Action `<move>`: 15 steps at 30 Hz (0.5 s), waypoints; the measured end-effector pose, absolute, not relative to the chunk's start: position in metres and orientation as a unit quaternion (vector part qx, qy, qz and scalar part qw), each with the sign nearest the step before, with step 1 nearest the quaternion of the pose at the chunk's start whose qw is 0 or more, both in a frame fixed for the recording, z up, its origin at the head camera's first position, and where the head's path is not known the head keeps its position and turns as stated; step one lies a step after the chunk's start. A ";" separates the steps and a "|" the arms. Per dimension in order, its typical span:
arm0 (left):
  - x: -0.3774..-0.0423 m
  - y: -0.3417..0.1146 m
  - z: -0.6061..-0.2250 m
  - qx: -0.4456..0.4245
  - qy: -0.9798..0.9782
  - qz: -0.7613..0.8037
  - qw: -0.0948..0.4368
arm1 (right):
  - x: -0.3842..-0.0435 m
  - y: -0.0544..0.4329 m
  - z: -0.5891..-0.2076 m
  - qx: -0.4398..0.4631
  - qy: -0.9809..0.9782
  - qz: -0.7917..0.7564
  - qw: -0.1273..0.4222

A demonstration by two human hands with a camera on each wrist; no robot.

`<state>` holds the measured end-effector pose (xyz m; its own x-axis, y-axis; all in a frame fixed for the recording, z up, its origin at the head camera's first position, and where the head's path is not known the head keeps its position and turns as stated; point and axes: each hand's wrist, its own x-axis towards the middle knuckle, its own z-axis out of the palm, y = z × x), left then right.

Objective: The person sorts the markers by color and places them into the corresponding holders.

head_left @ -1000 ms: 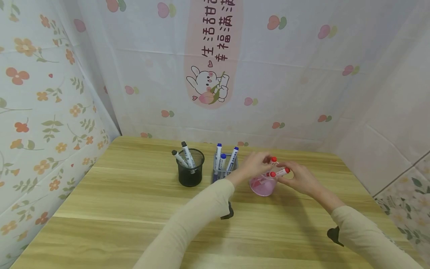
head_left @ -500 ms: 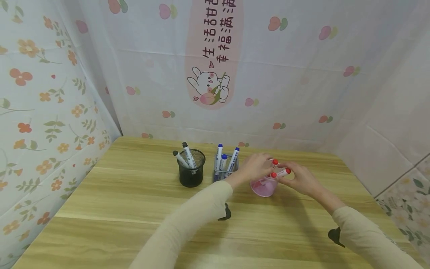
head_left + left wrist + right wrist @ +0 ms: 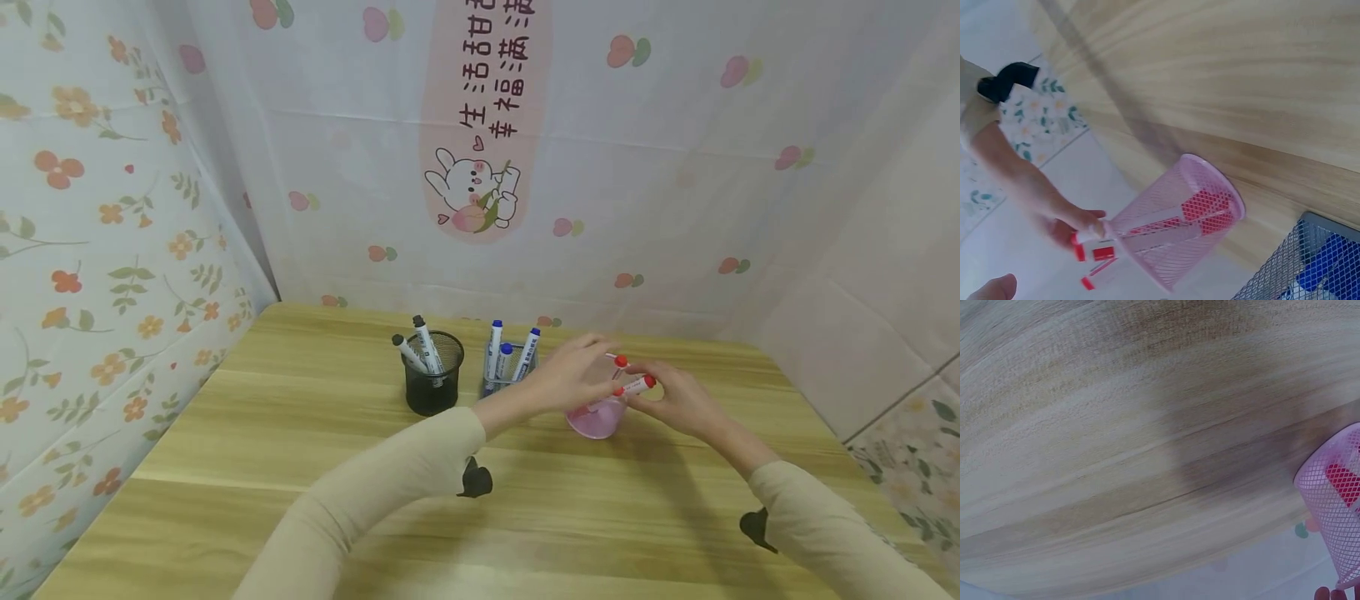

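A pink mesh pen cup stands on the table with several red-capped markers in it, seen tilted in the left wrist view. On its right side my right hand pinches a red-capped marker at the rim, thumb and fingers close to the cap. My left hand reaches over the cup's left side with fingers extended, partly covering the cup. Only its thumb shows in the left wrist view, apart from the markers. The right wrist view catches the mesh cup and a few fingertips under its rim.
Left of the pink cup stands a grey mesh holder with blue-capped markers. Farther left is a black mesh cup with black-capped markers. All stand on a wooden table, with printed curtains behind and at the sides.
My left hand has shifted slightly over the cup, now hiding more of the red caps, and its forearm has swung left. The right hand stays almost in place; the view has turned slightly left.
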<state>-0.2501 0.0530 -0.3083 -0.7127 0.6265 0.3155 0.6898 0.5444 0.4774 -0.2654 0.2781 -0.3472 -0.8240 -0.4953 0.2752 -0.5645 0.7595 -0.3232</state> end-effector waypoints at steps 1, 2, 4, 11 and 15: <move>-0.248 0.050 -0.308 -0.384 -0.872 -0.297 0.057 | -0.265 0.278 -0.347 0.282 -0.935 0.199 0.087; -0.245 0.047 -0.307 -0.393 -0.868 -0.298 0.061 | -0.265 0.278 -0.348 0.282 -0.935 0.198 0.087; -0.241 0.039 -0.307 -0.406 -0.862 -0.297 0.064 | -0.266 0.278 -0.348 0.283 -0.934 0.198 0.087; -0.228 0.000 -0.314 -0.427 -0.862 -0.258 0.091 | -0.268 0.279 -0.348 0.292 -0.932 0.190 0.098; -0.220 -0.025 -0.322 -0.437 -0.863 -0.227 0.111 | -0.269 0.280 -0.349 0.289 -0.934 0.187 0.097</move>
